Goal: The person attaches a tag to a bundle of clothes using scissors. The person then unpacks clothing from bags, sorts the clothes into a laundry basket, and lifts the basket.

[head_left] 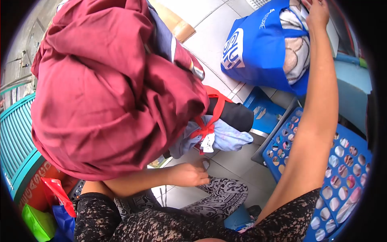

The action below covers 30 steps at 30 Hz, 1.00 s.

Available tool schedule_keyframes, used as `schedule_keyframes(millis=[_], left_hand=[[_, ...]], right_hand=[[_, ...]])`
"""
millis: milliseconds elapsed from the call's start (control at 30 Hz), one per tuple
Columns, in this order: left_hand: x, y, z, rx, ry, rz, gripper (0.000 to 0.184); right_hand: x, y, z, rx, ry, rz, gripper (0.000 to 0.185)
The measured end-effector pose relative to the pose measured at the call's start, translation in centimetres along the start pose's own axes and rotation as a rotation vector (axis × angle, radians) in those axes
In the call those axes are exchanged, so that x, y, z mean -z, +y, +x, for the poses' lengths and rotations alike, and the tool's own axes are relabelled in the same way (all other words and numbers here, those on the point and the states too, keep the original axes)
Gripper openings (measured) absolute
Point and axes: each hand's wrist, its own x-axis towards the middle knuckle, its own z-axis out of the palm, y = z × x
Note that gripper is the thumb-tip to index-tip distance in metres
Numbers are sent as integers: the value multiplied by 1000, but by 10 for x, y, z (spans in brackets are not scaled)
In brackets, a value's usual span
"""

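Note:
My right hand [317, 15] reaches to the mouth of a blue shopping bag [256, 48] at the upper right. Its fingers are closed at the bag's rim and partly cut off by the top of the view. A patterned plush cloth [296, 58] bulges out of the bag. Close to my knee, my left hand [187, 175] has its fingers curled; whatever they may hold is hidden. Just above it lies a light blue cloth bundle [229, 137] tied with a red strap [204, 128]. A large maroon cloth bundle [105, 92] fills the left, over my left forearm.
A blue perforated basket [342, 169] stands at the right, below my right arm. Beside it on the tiled floor [209, 36] is a blue dustpan-like object [264, 111]. Teal slats [18, 129] and red, green [38, 222] and blue bags are at the left.

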Motion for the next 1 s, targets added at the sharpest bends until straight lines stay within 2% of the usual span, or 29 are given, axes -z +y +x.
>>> schedule_keyframes(millis=[33,100,167,267,333,400,467,533,567,600,633,700,800,867,933,1000], left_hand=[[3,1,1,-26,26,16,20],[7,1,2,-77,75,48,26],[5,-4,-2,-94,97,130,29],[11,-9,-1,-108,184,222,37],[23,-14,3,-92,277,329,39],[32,-17,5,-37,422,255,39],[38,-13,7,-10,510,198,32],[41,-1,13,108,752,63,28],[44,8,14,193,863,-154,26],[49,17,13,274,967,-376,23],[56,26,12,230,1045,-511,24],[60,32,7,270,1217,-427,27],[62,40,-3,219,1374,-181,28],[80,48,-5,154,1406,58,29],[92,65,0,300,1330,154,37],[104,73,11,399,1143,383,44]], right_hand=[[-29,-48,-50,-11,310,421,9],[-26,-45,-58,106,329,569,2],[-27,-50,-71,297,311,821,4],[-26,-70,-88,291,324,896,6],[-26,-93,-128,471,149,991,6],[-29,-109,-140,410,296,951,6],[-33,-130,-187,500,209,951,8],[-37,-149,-236,594,95,980,10],[-37,-150,-250,629,69,968,11],[-35,-141,-256,672,91,844,11],[-33,-132,-263,714,119,722,11],[-29,-114,-283,642,113,602,12],[-4,-112,-342,321,-43,772,10],[22,-112,-366,213,-130,621,6],[52,-117,-375,450,-368,271,7],[68,-144,-388,590,-507,14,14]])
